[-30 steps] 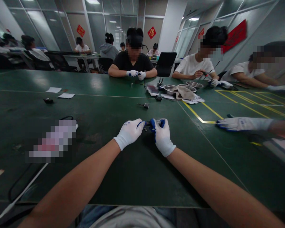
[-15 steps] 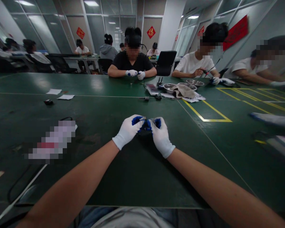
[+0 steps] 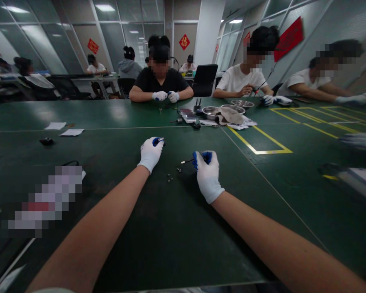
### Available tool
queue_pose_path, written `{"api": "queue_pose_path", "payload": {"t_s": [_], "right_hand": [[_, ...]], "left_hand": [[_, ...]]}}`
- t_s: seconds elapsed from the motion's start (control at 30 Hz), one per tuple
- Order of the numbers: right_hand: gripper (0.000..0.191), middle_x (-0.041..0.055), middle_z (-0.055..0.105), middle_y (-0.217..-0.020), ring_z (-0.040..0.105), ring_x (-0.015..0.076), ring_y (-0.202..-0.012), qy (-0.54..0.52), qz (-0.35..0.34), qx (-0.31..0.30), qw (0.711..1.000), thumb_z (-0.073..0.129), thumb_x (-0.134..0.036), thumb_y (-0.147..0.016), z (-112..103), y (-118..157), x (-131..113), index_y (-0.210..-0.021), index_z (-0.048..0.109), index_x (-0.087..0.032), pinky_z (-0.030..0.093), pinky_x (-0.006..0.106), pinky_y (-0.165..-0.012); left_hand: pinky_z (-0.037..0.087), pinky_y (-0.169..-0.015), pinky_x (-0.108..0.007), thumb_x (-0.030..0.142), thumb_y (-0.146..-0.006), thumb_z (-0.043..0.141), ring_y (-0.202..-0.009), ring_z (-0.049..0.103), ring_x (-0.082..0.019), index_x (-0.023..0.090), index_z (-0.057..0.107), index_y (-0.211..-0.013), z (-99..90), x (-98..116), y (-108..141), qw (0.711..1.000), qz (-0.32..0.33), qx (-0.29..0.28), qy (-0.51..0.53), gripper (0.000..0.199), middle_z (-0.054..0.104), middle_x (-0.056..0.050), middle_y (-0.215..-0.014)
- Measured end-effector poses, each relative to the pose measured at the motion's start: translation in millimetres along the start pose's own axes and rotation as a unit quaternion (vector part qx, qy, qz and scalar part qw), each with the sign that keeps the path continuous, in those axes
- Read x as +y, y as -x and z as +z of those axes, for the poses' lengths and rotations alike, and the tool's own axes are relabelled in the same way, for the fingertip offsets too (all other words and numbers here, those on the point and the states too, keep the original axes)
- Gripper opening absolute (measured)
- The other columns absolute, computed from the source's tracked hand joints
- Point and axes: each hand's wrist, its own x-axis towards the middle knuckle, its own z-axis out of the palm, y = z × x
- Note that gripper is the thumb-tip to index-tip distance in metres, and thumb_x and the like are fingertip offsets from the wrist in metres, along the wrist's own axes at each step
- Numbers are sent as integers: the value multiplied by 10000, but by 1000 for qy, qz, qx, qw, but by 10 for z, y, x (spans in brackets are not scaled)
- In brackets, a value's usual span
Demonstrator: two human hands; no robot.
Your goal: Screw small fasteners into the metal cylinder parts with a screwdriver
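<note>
My left hand, in a white glove with blue fingertips, is closed on a small metal piece that I cannot make out well. To its right my right hand, gloved alike, grips a thin dark rod with a bright tip; the tip points left. On the green table between the hands lie several small rings that look like nuts. The hands are apart from each other, and the fingers hide much of what each one holds.
Farther back stand metal bowls with a cloth over them. A blurred-out pack lies at left, near white papers and a small black object. Yellow tape marks the table at right. Co-workers sit across.
The hands have come apart; my left hand has moved left and away from me. The small rings and the rod in my right hand now show. The view has shifted slightly.
</note>
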Motion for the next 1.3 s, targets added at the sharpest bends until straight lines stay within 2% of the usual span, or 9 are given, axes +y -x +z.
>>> {"api": "queue_pose_path", "payload": {"t_s": [0.1, 0.27, 0.43, 0.57, 0.73, 0.9, 1.03, 1.2, 1.3], "right_hand": [[323, 0, 645, -756, 613, 193, -739, 3, -15, -5, 1000, 717, -530, -788, 19, 67, -57, -853, 570, -250, 521, 353, -692], [363, 0, 644, -721, 604, 186, -715, 6, -24, -9, 1000, 706, -570, -785, 53, 130, -120, -836, 572, -236, 512, 345, -683], [349, 2, 644, -714, 601, 188, -690, 2, -17, -6, 1000, 706, -560, -779, 74, 139, -141, -835, 577, -241, 515, 343, -652], [334, 25, 676, -772, 635, 201, -749, -9, -15, -3, 1000, 749, -509, -758, 39, 113, -122, -865, 585, -237, 545, 350, -675], [367, 32, 705, -871, 666, 201, -789, -19, -29, -45, 998, 780, -463, -759, -36, 113, -121, -973, 575, -245, 583, 352, -697], [548, 80, 720, -1046, 709, 255, -982, -5, -59, -74, 996, 786, -399, -740, -93, 156, -184, -1216, 562, -244, 616, 443, -873], [485, 101, 732, -1083, 715, 274, -1021, 40, -97, -114, 988, 769, -400, -750, -138, 177, -216, -1175, 612, -230, 605, 488, -948], [427, 95, 752, -1036, 730, 279, -992, 53, -103, -166, 979, 748, -401, -746, -134, 213, -197, -1118, 646, -217, 616, 491, -940], [404, 84, 757, -1001, 736, 278, -957, 55, -92, -198, 974, 743, -390, -728, -114, 222, -180, -1084, 648, -222, 623, 482, -911]], "left_hand": [[507, -1079, -463, 315, -872, 732, -1153, 710, -340, 158, 785, -1093, 166, 27, -261, 998, -43, 40, -25, 276, 779, -177, -1153], [465, -1150, -454, 273, -890, 722, -1251, 675, -336, 123, 757, -1175, 416, 47, -677, 997, -59, 44, 30, 324, 747, -203, -1251], [541, -1076, -388, 188, -876, 713, -1195, 709, -270, 107, 691, -1294, 457, -12, -818, 990, -68, 17, 119, 426, 735, -183, -1293], [622, -817, -329, 207, -898, 658, -880, 751, -195, 107, 718, -1197, 322, -71, -652, 981, -72, -29, 178, 321, 779, -117, -1045], [604, -705, -322, 299, -806, 762, -739, 715, -188, 129, 768, -1032, 55, -76, -272, 973, -68, -82, 204, 282, 768, -64, -859], [619, -915, -433, 315, -829, 726, -962, 742, -253, 162, 787, -1097, -256, 34, 175, 977, 1, -182, 115, 314, 802, -97, -1060], [532, -1131, -466, 273, -867, 655, -1164, 712, -278, 207, 801, -1124, -526, 143, 527, 963, 124, -238, -31, 303, 766, -84, -1204], [583, -1063, -429, 286, -902, 636, -1130, 716, -268, 241, 773, -1213, -679, 194, 786, 937, 176, -288, -92, 343, 722, -77, -1216], [580, -1057, -434, 311, -918, 648, -1108, 708, -264, 220, 785, -1122, -655, 201, 810, 926, 188, -307, -109, 262, 702, -85, -1190]]}}
